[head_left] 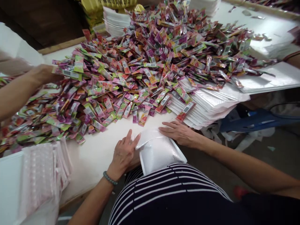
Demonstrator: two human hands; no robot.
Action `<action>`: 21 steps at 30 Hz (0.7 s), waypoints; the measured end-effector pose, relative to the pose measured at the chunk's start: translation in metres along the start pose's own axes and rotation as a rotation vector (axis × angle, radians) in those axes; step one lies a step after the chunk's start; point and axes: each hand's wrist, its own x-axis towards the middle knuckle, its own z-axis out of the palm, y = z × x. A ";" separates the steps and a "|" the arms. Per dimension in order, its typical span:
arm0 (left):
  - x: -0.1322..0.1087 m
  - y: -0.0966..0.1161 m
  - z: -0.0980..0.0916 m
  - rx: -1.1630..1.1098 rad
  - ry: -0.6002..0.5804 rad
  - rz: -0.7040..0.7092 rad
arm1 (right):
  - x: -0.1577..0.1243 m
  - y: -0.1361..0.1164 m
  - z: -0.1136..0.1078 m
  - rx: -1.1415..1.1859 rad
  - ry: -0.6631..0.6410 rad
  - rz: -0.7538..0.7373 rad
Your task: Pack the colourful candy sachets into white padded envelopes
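A white padded mailer lies at the table's front edge, reaching back to the striped clothing at my waist. Its folded flap is at the far end. My left hand, with a beaded bracelet on the wrist, is open at the flap's left corner, its fingers partly stretched and one fingertip by the flap edge. On the right end of the flap my right hand lies open, fingers stretched flat. Just beyond the mailer is a big heap of small colourful sachets, with a red sachet near my right hand.
Stacked white mailers stand to the right, partly under sachets. More padded mailers lie at the left front. Another person's hand holds sachets at the left. A yellow bag and a white stack are at the back.
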 end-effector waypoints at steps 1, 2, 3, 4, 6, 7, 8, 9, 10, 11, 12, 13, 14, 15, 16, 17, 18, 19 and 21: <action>0.000 0.001 0.001 -0.004 -0.014 -0.019 | -0.005 -0.002 -0.002 -0.017 -0.013 0.008; 0.000 0.001 0.001 -0.011 -0.027 -0.039 | -0.009 -0.003 -0.005 -0.022 -0.013 0.021; 0.000 0.002 0.002 -0.023 -0.038 -0.058 | -0.012 -0.004 -0.009 -0.019 -0.002 0.040; 0.001 0.004 0.003 -0.037 -0.049 -0.075 | -0.014 -0.006 -0.014 -0.013 0.016 0.062; 0.003 0.007 0.004 -0.072 -0.065 -0.105 | -0.009 -0.012 -0.027 -0.004 0.077 0.120; 0.005 0.008 0.005 -0.093 -0.073 -0.118 | -0.002 -0.018 -0.033 0.011 0.124 0.152; 0.006 0.009 0.005 -0.117 -0.082 -0.133 | 0.008 -0.025 -0.037 0.040 0.171 0.171; 0.006 0.010 0.006 -0.146 -0.089 -0.154 | 0.019 -0.035 -0.041 0.082 0.199 0.163; 0.006 0.011 0.005 -0.183 -0.092 -0.181 | 0.031 -0.045 -0.042 0.134 0.202 0.128; 0.005 0.012 0.005 -0.230 -0.089 -0.216 | 0.043 -0.055 -0.041 0.181 0.165 0.064; 0.002 0.012 0.004 -0.284 -0.079 -0.262 | 0.053 -0.065 -0.039 0.206 0.096 -0.009; -0.002 0.012 0.004 -0.340 -0.064 -0.319 | 0.062 -0.073 -0.036 0.206 0.014 -0.071; -0.006 0.011 0.003 -0.396 -0.050 -0.384 | 0.068 -0.079 -0.033 0.186 -0.057 -0.109; -0.012 0.011 0.002 -0.445 -0.037 -0.455 | 0.072 -0.083 -0.030 0.156 -0.110 -0.122; -0.017 0.011 0.001 -0.487 -0.030 -0.525 | 0.074 -0.086 -0.027 0.122 -0.145 -0.121; -0.022 0.011 0.000 -0.524 -0.028 -0.587 | 0.075 -0.087 -0.025 0.094 -0.168 -0.119; -0.026 0.011 -0.001 -0.562 -0.032 -0.637 | 0.076 -0.089 -0.024 0.071 -0.186 -0.124; -0.029 0.012 -0.002 -0.602 -0.041 -0.673 | 0.077 -0.089 -0.023 0.055 -0.202 -0.128; -0.032 0.013 -0.005 -0.684 -0.080 -0.726 | 0.080 -0.090 -0.022 0.051 -0.222 -0.117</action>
